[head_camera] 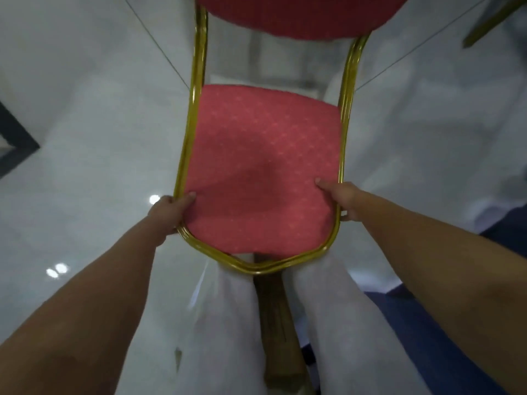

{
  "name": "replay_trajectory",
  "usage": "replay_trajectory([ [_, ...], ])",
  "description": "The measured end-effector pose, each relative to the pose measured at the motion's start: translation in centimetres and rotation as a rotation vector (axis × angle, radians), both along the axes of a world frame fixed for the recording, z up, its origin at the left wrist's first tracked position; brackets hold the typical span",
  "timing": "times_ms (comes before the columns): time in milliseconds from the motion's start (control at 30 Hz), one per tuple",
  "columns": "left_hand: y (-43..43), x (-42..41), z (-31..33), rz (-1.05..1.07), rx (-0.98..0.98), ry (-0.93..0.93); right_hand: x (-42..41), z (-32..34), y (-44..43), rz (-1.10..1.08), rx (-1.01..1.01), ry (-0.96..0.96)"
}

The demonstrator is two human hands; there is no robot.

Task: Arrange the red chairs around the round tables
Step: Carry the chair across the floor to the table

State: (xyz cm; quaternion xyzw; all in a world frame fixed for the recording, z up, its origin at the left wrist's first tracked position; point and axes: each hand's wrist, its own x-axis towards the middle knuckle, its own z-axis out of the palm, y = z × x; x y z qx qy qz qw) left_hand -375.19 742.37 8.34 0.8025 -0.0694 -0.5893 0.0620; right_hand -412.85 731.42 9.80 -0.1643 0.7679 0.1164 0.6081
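Red cloth on the seat (262, 166), matt, woven with a fine diamond pattern. Same red cloth up on the backrest (296, 15). Gold metal frame (197, 81), glossy, ribbed along the tube. White floor (85, 115), smooth and shiny, throwing back lamp spots. Trousers (228, 323) in soft white cloth, matt.

One red chair (265, 172); two hands, the left hand (168, 215) and the right hand (346, 199), one at each side of the chair; three bright glints (154, 199) left of it
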Motion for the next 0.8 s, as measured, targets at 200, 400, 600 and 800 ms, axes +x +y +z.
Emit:
replay_trajectory([
  [200, -0.8, -3.3, 21.7, -0.053, -0.019, -0.025, -3.1, 18.8, 0.5, 0.125, -0.046, 0.022],
  [400, -7.1, -3.9, 36.4, -0.173, -0.08, -0.019, -4.7, 31.5, -1.9, 0.109, -0.153, -0.044],
  [600, -14.5, -7.9, 45.6, -0.175, -0.124, -0.006, -9.0, 41.0, -6.4, 0.06, -0.286, 0.021],
  [800, -19.0, -12.2, 51.7, 0.092, -0.431, -0.079, -12.3, 47.1, -11.8, 0.112, -0.257, 0.151],
])
